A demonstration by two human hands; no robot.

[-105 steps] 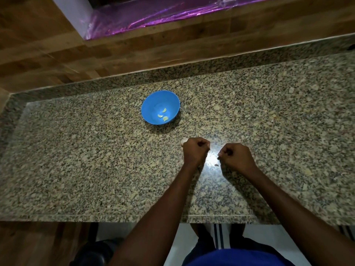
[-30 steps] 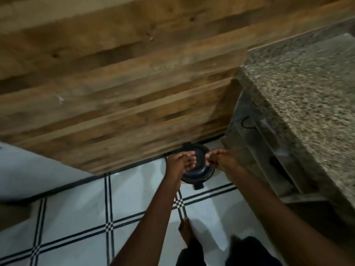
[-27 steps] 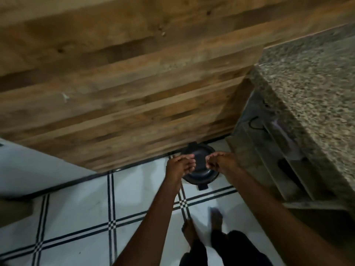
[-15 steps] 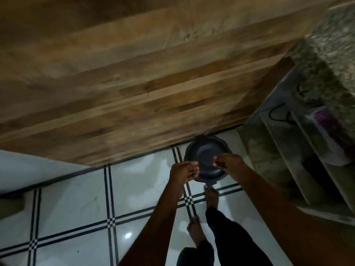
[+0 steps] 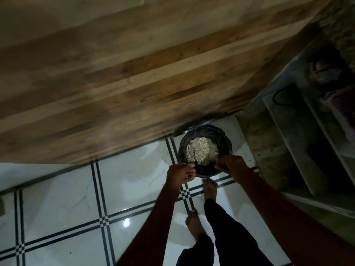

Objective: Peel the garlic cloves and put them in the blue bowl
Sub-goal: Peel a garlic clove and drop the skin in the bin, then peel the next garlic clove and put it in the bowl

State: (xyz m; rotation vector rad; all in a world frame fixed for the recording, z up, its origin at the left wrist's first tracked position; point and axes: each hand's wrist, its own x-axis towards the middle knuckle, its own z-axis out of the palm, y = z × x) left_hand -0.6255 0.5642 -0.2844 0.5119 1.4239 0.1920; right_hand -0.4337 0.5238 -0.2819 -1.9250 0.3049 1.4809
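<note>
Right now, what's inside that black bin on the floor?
The black bin holds a heap of pale papery scraps, probably garlic skins. Whatever lies beneath the heap is covered.

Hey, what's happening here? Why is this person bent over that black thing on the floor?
A person stands barefoot on the tiled floor, both hands held out over a black bin by the wooden wall. The bin is open and holds a pale heap of what look like garlic skins. The left hand and right hand hover at its near rim, fingers curled, probably dropping peelings. What they pinch is too small to see. The blue bowl is out of view.
</note>
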